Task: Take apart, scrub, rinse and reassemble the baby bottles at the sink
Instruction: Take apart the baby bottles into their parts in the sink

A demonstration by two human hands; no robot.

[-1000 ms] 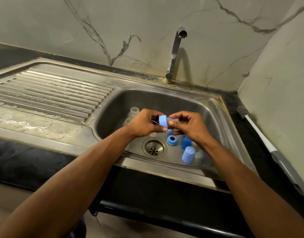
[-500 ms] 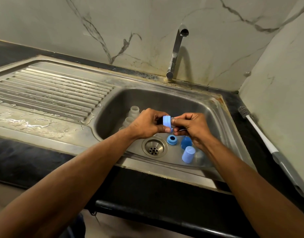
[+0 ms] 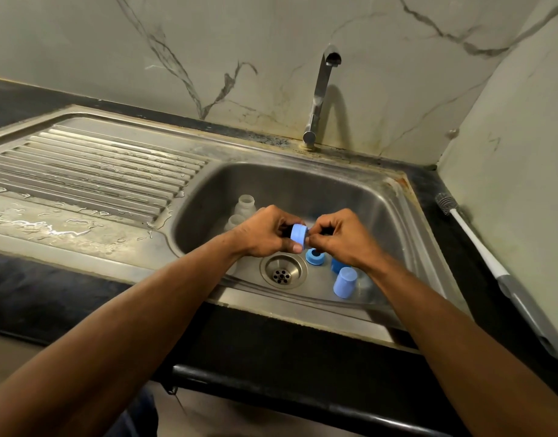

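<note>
Over the steel sink basin (image 3: 394, 197), my left hand (image 3: 265, 231) grips a blue screw ring (image 3: 299, 235) edge-on. My right hand (image 3: 340, 236) pinches at the ring's right face; whatever its fingertips hold there is hidden. Two clear bottle bodies (image 3: 244, 205) lie at the basin's left, partly behind my left hand. On the basin floor sit another blue ring (image 3: 314, 257) and a blue cap (image 3: 345, 282), with a second blue cap (image 3: 337, 264) half hidden under my right wrist.
The drain (image 3: 282, 272) is just below my hands. A tap (image 3: 321, 89) stands at the back, not running. A wet ribbed draining board (image 3: 91, 171) stretches left. A white-handled bottle brush (image 3: 479, 247) lies on the black counter at the right.
My hands have drawn closer together. The clear teat seen in the ring a second ago no longer shows, and the ring now faces edge-on between both hands.
</note>
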